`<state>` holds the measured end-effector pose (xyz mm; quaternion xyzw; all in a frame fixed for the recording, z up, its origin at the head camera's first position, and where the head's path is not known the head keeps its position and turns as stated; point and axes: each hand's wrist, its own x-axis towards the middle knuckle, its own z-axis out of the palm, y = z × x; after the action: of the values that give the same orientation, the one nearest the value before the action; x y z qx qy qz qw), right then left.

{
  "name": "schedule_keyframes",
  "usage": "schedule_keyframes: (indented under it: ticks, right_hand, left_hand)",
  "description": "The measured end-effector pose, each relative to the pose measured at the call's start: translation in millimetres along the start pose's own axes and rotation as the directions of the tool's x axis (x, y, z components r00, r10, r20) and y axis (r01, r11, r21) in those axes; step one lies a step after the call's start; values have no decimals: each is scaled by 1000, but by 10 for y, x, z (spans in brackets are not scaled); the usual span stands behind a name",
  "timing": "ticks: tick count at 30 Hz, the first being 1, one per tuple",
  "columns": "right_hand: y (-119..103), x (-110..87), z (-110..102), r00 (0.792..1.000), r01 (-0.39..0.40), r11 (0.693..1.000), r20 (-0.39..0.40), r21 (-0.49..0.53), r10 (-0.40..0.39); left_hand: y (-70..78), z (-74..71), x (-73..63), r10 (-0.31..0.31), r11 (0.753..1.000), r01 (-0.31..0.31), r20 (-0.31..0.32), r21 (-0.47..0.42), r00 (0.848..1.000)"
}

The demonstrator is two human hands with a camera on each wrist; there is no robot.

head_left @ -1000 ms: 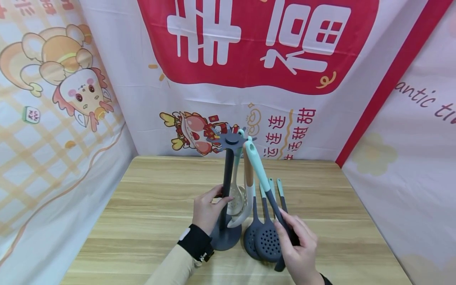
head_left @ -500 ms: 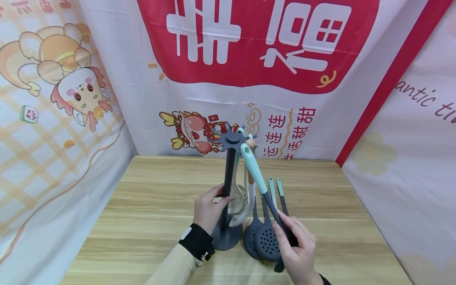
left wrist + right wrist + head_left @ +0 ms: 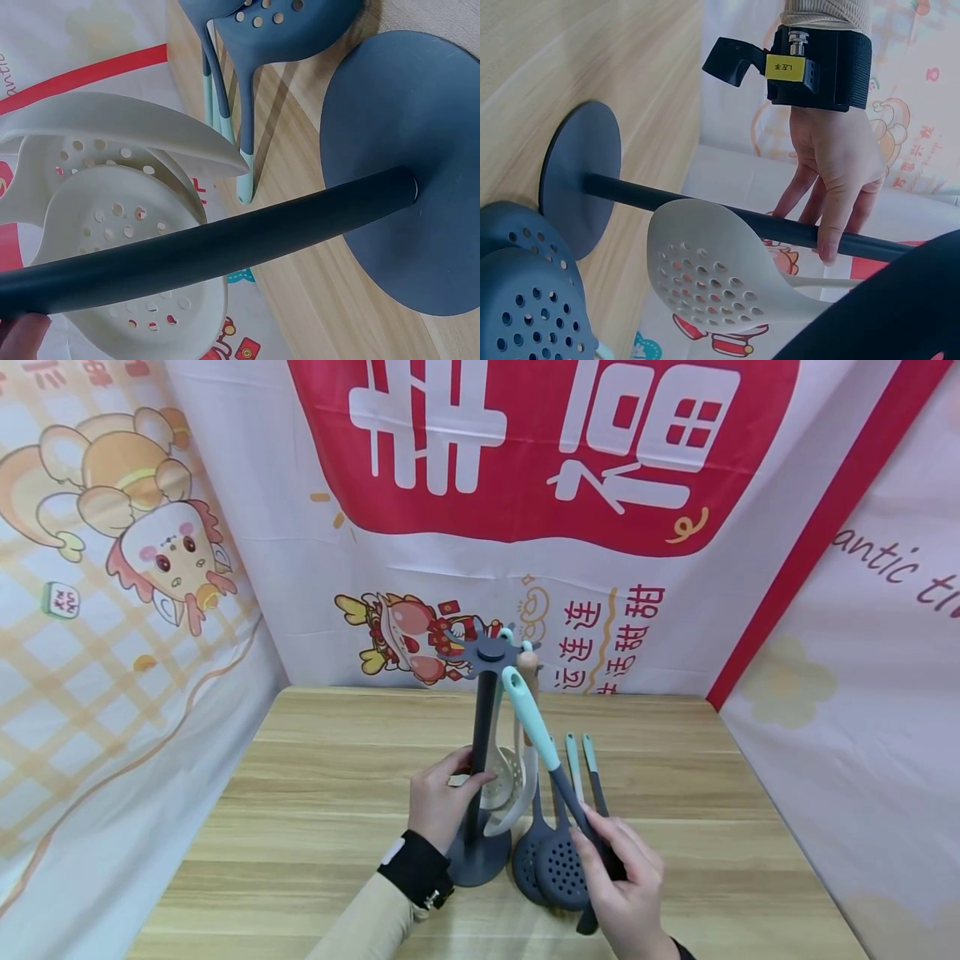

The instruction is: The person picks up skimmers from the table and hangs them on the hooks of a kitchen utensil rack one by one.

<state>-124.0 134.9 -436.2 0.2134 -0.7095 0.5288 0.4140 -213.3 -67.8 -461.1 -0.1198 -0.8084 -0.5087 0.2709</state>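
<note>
My left hand [image 3: 442, 802] grips the pole [image 3: 480, 752] of a dark grey utensil stand, which has a round base [image 3: 409, 172] and a hooked top [image 3: 491, 653]. On the stand hang pale utensils, among them a perforated skimmer [image 3: 705, 277] and one with a wooden handle [image 3: 528, 685]. My right hand [image 3: 626, 881] holds a utensil with a mint handle [image 3: 532, 718] and dark grey lower part. Its handle points up and leftward, the end just below the stand's hooks. The head's shape is mostly hidden by my fingers and the angle.
Right of the base, dark grey skimmers [image 3: 562, 868] and other mint-handled utensils [image 3: 591, 756] lie on the wooden table [image 3: 315, 793]. Printed cloth [image 3: 337, 510] hangs behind and at both sides.
The held utensil's handle end has shifted left and slightly down. The wooden-handled utensil has swung slightly right. My left hand has stayed nearly still on the pole.
</note>
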Motion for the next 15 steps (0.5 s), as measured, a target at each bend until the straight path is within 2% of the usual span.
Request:
schedule_keyframes:
  ticks: [15]
  right_hand:
    - [-1,-13,21,1000,-24,1000,-5,7,24]
  left_hand:
    - [-20,12,5,2,1000,-2,8,-2,1000]
